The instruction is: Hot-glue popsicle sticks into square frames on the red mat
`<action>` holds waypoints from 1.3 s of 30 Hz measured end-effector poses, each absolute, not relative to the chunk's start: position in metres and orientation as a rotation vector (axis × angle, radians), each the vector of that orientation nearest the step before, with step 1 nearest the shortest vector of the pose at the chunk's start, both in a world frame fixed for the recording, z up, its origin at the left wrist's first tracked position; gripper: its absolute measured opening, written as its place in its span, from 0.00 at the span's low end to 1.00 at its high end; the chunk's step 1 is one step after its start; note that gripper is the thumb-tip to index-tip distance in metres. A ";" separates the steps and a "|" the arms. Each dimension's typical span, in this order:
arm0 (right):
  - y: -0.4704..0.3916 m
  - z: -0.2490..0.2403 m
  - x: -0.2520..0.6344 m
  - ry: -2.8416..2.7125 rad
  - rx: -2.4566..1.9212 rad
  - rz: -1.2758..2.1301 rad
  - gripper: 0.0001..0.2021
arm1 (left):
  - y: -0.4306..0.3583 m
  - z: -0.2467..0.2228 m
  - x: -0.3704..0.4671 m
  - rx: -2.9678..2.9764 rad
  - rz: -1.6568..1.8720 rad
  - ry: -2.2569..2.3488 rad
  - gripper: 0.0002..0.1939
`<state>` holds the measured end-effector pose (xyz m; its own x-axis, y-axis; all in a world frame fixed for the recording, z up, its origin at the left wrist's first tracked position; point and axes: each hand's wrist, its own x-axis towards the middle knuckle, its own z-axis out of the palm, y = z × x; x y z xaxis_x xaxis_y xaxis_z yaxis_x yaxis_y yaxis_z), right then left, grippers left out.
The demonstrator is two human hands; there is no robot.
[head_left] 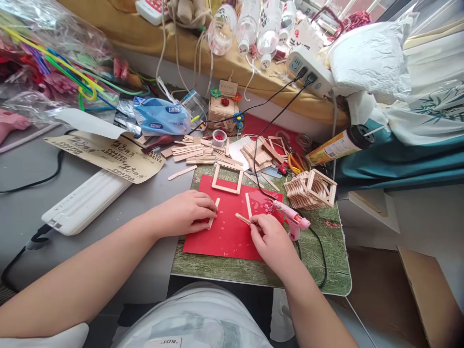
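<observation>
Tub (218, 144) holds something red (219, 137); left hand (195, 212) holds one stick (217, 201), right hand (270, 234) pinches another (241, 218).

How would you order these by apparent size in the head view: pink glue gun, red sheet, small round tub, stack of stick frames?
Largest to smallest, as they look:
1. Red sheet, partly covered
2. Stack of stick frames
3. Pink glue gun
4. Small round tub

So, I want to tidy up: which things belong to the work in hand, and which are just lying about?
Likely in the job:
- stick in the right hand
- second stick at the left hand
- red sheet
- square stick frame
- pink glue gun
- stick pile
- stacked frames

Apparently just lying about:
- abrasive sheet
- blue packet
- lidded cup
- clear bottles
</observation>
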<state>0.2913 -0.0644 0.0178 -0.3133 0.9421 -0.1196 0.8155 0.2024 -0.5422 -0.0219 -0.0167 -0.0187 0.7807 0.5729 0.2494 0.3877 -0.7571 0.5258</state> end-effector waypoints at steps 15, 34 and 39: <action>-0.043 0.005 0.263 -2.492 -1.484 0.397 0.11 | -0.015 -0.019 -0.021 2.494 0.529 0.755 0.14; -0.089 -0.021 0.394 -1.480 -1.763 0.464 0.30 | -0.027 -0.017 0.003 2.699 0.499 0.774 0.17; -0.066 -0.015 0.395 -1.578 -1.783 0.784 0.19 | -0.026 -0.016 0.006 2.680 0.513 0.719 0.15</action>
<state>0.3954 -0.0660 -0.0146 0.1086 0.9937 -0.0283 0.6228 -0.0902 -0.7771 0.0057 -0.0263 -0.0155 0.8089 0.5291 0.2564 0.4146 -0.8226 0.3891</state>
